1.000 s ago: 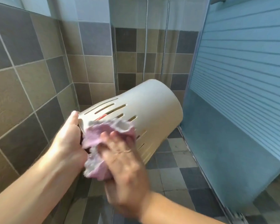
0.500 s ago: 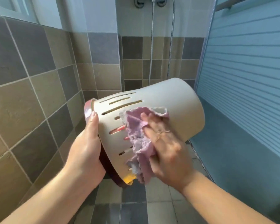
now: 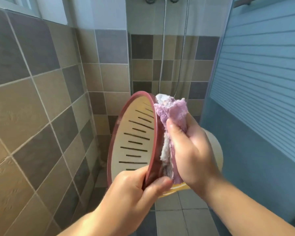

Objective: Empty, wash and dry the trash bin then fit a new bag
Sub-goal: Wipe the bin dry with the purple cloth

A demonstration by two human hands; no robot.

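Turned since half a second ago, the trash bin (image 3: 134, 138) now shows its open mouth and slotted cream inner wall to the camera, where before its outer side faced up and its base pointed toward the shower corner. Its pink-red rim stands nearly on edge, and the base points away to the right, mostly hidden behind the right hand.

At the lower part of that rim, the left hand (image 3: 134, 189) has shifted from cupping the bin's side to pinching the rim, thumb on the outer face and fingers curled over the edge into the mouth. The right hand (image 3: 189, 147) has moved from pressing the cloth flat on the slotted outer wall to gripping it in a bunch, thumb across the front and fingers wrapped behind. The purple cloth (image 3: 172, 113) sits against the outside of the rim on the bin's right, its fluffy top poking above the thumb and a paler strip hanging down along the rim toward the left thumb. Whether the cloth wraps over the rim's edge or only lies beside it is hard to judge from this angle.

Both hands hold the bin in the air above the tiled floor (image 3: 182, 217), between the tiled wall (image 3: 32, 108) on the left and the frosted shower screen (image 3: 262, 82) on the right. Shower hoses (image 3: 163, 65) hang down the far corner wall.
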